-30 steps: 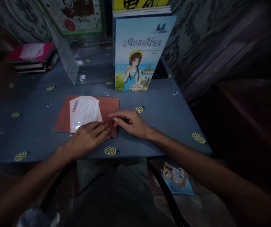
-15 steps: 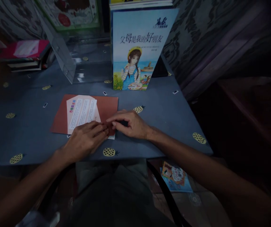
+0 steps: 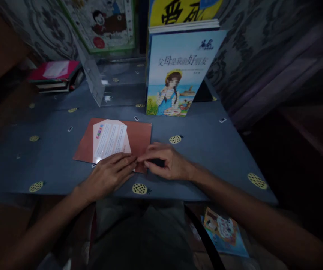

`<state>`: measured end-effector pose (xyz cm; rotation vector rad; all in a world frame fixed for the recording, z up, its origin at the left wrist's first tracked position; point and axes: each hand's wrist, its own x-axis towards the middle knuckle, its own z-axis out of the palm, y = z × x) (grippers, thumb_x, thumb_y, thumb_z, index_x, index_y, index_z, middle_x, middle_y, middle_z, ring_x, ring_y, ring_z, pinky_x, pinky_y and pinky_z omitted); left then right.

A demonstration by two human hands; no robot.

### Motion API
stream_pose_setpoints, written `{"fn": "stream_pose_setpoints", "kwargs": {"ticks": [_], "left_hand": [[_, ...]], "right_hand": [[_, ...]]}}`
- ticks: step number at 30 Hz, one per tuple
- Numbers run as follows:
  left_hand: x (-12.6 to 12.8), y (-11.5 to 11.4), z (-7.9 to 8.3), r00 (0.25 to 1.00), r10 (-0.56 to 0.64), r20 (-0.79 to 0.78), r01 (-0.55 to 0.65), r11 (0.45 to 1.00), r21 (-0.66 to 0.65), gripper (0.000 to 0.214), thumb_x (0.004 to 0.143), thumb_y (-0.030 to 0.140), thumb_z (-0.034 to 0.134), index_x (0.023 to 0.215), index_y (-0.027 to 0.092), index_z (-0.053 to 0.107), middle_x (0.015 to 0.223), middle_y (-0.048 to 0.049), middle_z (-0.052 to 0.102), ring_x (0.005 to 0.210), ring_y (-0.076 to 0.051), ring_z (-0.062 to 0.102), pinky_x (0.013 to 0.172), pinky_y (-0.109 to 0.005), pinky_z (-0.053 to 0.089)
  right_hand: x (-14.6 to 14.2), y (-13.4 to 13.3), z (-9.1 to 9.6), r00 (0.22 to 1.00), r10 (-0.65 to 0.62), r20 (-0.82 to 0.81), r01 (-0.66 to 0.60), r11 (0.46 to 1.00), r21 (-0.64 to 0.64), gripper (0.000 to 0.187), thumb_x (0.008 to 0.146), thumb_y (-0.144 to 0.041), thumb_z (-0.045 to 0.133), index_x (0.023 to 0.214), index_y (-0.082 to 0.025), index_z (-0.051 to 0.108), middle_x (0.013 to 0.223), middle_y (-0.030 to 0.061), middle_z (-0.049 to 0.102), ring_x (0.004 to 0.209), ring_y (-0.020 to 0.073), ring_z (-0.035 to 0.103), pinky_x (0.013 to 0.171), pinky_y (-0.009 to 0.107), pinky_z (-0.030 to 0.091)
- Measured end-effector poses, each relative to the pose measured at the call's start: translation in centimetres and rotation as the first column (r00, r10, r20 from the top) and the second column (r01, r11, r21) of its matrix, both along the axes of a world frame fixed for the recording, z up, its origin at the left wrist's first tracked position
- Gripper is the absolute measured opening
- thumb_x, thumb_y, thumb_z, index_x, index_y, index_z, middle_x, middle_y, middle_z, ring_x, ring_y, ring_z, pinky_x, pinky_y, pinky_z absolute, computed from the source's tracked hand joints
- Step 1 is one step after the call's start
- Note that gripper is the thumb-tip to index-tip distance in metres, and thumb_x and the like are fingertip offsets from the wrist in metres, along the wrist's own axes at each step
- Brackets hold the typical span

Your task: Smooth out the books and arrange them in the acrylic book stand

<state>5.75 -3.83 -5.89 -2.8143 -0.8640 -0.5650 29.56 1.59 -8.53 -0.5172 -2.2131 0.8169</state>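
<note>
A thin reddish-brown book (image 3: 138, 135) lies on the table, a pale printed text panel on the side facing up. My left hand (image 3: 112, 172) rests over its near edge, palm down with the fingers stretched out flat, covering the lower part of the panel. At the near right corner, my right hand (image 3: 168, 161) is curled with thumb and index fingertips close together at the cover, against the left fingertips. Exactly what lies between those fingertips is hidden. A sliver of white shows under the near edge beside the left fingertips.
Beyond the book stands an upright blue-covered book (image 3: 175, 75) with a yellow one (image 3: 188, 13) behind it. A clear plastic stand (image 3: 90, 75) is to its left, near stacked books (image 3: 56, 73). Colourful booklets (image 3: 224, 232) lie below the patterned table (image 3: 203, 150), right of my legs.
The view has shifted, so everything sits lower and further right. Less of the white page shows under the book's near right corner. Both hands stay at the near edge.
</note>
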Motion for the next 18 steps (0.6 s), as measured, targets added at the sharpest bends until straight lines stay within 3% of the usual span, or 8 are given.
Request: {"fn": "stream_pose_setpoints", "kwargs": {"ticks": [4, 7, 9, 11, 18], "left_hand": [[-4.2, -0.4, -0.1, 0.991, 0.128, -0.035, -0.130, 0.991, -0.034, 0.026, 0.102, 0.025, 0.056, 0.122, 0.017, 0.072, 0.118, -0.0089, 0.078, 0.113, -0.022, 0.072, 0.097, -0.037, 0.061], [-8.9, -0.3, 0.0, 0.954, 0.285, -0.087, -0.293, 0.951, -0.097, 0.031, 0.103, 0.038, 0.054, 0.122, 0.023, 0.073, 0.124, -0.0097, 0.076, 0.114, -0.026, 0.072, 0.093, -0.042, 0.063], [-11.8, -0.1, 0.1, 0.921, 0.378, -0.094, -0.389, 0.908, -0.159, 0.039, 0.103, 0.047, 0.052, 0.127, 0.025, 0.072, 0.129, -0.0107, 0.074, 0.114, -0.028, 0.072, 0.093, -0.044, 0.063], [-13.7, 0.0, 0.1, 0.914, 0.399, -0.070, -0.404, 0.885, -0.229, 0.045, 0.102, 0.053, 0.050, 0.130, 0.024, 0.070, 0.132, -0.0121, 0.073, 0.116, -0.029, 0.072, 0.098, -0.047, 0.061], [-14.4, -0.6, 0.1, 0.929, 0.369, -0.006, -0.351, 0.880, -0.319, 0.041, 0.104, 0.046, 0.050, 0.132, 0.023, 0.068, 0.127, -0.0117, 0.075, 0.117, -0.026, 0.071, 0.104, -0.047, 0.057]], "right_hand": [[-0.2, 0.2, -0.3, 0.998, 0.058, -0.005, -0.058, 0.998, 0.019, 0.014, 0.096, -0.027, 0.065, 0.100, -0.020, 0.076, 0.079, 0.0041, 0.075, 0.075, 0.0173, 0.067, 0.077, 0.033, 0.053], [-0.4, 0.2, -0.6, 0.992, 0.102, 0.080, -0.110, 0.989, 0.102, 0.023, 0.092, -0.040, 0.074, 0.104, -0.020, 0.076, 0.084, 0.0048, 0.074, 0.081, 0.0187, 0.065, 0.080, 0.036, 0.051], [-0.4, 0.2, -0.8, 0.982, 0.079, 0.174, -0.108, 0.980, 0.169, 0.025, 0.094, -0.041, 0.073, 0.105, -0.019, 0.076, 0.087, 0.0059, 0.071, 0.084, 0.0192, 0.063, 0.081, 0.035, 0.049], [-0.3, 0.4, -0.8, 0.974, 0.047, 0.223, -0.097, 0.971, 0.219, 0.019, 0.098, -0.035, 0.067, 0.106, -0.020, 0.075, 0.088, 0.0056, 0.069, 0.086, 0.0190, 0.062, 0.081, 0.034, 0.048], [0.6, 2.4, -0.9, 0.970, -0.131, 0.206, 0.062, 0.948, 0.312, 0.022, 0.101, -0.021, 0.057, 0.113, -0.023, 0.075, 0.101, 0.0102, 0.073, 0.095, 0.0240, 0.066, 0.081, 0.039, 0.053]]}}
